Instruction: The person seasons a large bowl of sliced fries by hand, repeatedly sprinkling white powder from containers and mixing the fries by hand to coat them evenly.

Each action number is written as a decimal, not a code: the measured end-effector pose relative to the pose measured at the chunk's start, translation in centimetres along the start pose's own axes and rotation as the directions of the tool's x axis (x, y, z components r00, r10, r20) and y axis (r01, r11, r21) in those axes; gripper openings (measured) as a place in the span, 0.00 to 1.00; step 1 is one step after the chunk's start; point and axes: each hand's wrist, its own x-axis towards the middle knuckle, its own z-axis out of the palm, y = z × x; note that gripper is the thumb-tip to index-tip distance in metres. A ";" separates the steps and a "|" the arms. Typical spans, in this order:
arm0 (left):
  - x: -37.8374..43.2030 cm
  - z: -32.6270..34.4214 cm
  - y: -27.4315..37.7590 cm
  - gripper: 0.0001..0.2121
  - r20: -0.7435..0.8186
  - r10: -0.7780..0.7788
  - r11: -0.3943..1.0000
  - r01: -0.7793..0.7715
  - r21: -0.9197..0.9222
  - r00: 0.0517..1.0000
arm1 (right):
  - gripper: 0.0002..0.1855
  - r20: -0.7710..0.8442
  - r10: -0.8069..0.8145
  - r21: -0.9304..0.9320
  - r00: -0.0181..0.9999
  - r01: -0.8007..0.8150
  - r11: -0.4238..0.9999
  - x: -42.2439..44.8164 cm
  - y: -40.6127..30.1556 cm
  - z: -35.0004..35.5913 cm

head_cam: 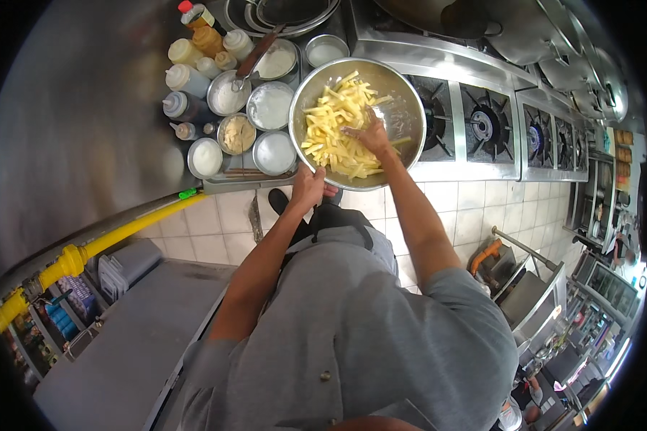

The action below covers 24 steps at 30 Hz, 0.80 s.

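Observation:
A large stainless steel mixing bowl [412, 108] holds a heap of pale yellow cut potato sticks [337, 126], with whitish residue on its inner wall. My left hand [310, 186] grips the bowl's near rim, thumb above and fingers below. Inside the bowl, my right hand [374, 134] rests at the right side of the heap, fingers spread, with whitish residue on the fingertips; nothing is plainly held in it. Left of the bowl stand several round metal containers of white powder [274, 106] and one of tan powder [237, 133].
Squeeze bottles [183, 78] stand behind the containers at left. A brown-handled utensil [260, 51] lies across the containers. Gas burners [482, 125] line the right, one farther burner [535, 138] showing a blue flame. A yellow pipe [140, 229] runs along the left counter edge. People are far off, lower right.

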 end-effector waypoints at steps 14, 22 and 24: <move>-0.9 1.2 -0.1 0.12 -0.023 0.070 0.994 -0.072 -0.079 0.997 | 0.63 -0.056 0.123 -0.766 0.991 -0.121 0.631 -1.1 -4.8 -0.4; -0.6 1.4 0.1 0.11 -0.026 0.051 0.998 -0.052 -0.042 0.998 | 0.48 0.103 -0.027 -0.807 0.994 0.100 0.582 2.0 -7.9 3.5; -0.8 1.6 0.1 0.11 -0.063 0.044 0.997 -0.048 -0.065 0.997 | 0.47 0.250 -0.089 -0.870 0.964 0.264 0.416 -0.9 -7.9 5.5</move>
